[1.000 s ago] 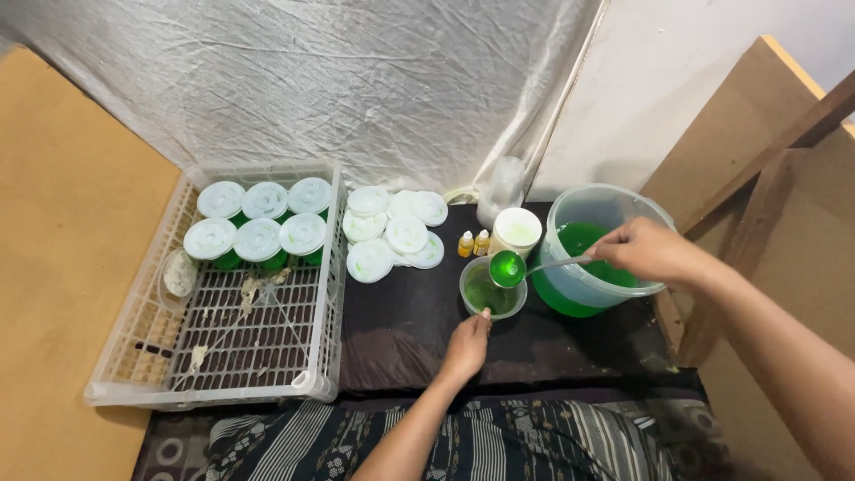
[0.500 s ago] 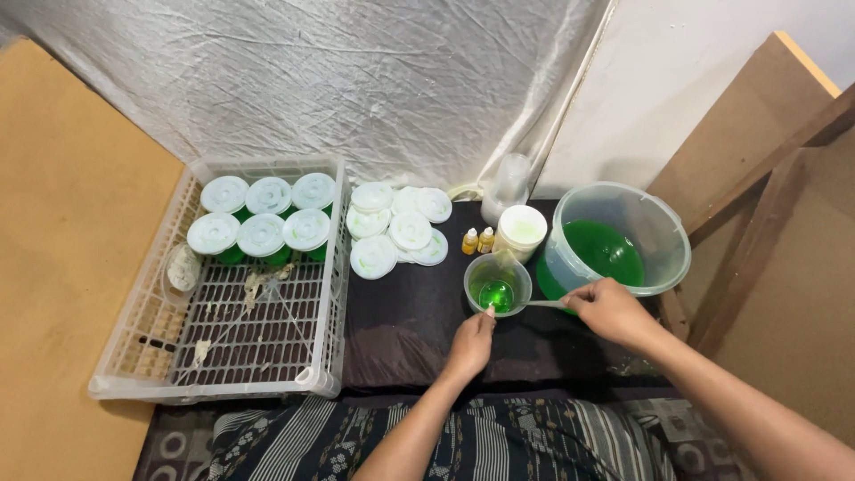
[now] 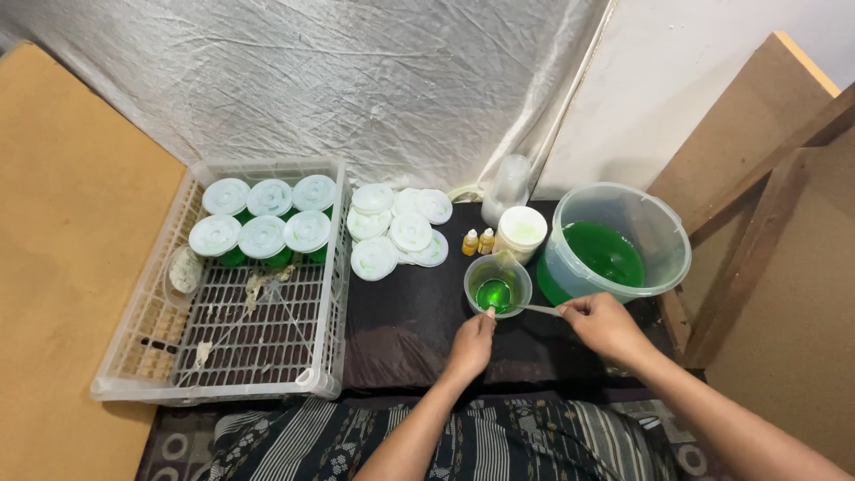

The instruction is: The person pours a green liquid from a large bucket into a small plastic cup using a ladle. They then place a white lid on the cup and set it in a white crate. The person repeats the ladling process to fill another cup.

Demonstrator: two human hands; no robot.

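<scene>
Both forearms run off the bottom edge, the right one at the corner. The spoon's (image 3: 521, 305) bowl sits sunk in green liquid inside the small cup (image 3: 498, 283), its shape blurred. Lids hide the crate's (image 3: 134, 356) six cups (image 3: 260, 239). The two yellow bottles (image 3: 477, 241) are too small to make out

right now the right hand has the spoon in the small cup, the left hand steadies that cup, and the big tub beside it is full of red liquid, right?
Not quite: the liquid in the big tub is green, not red, as the head view shows. The rest holds: the right hand has the spoon in the small cup, and the left hand is at that cup's near side.
</scene>
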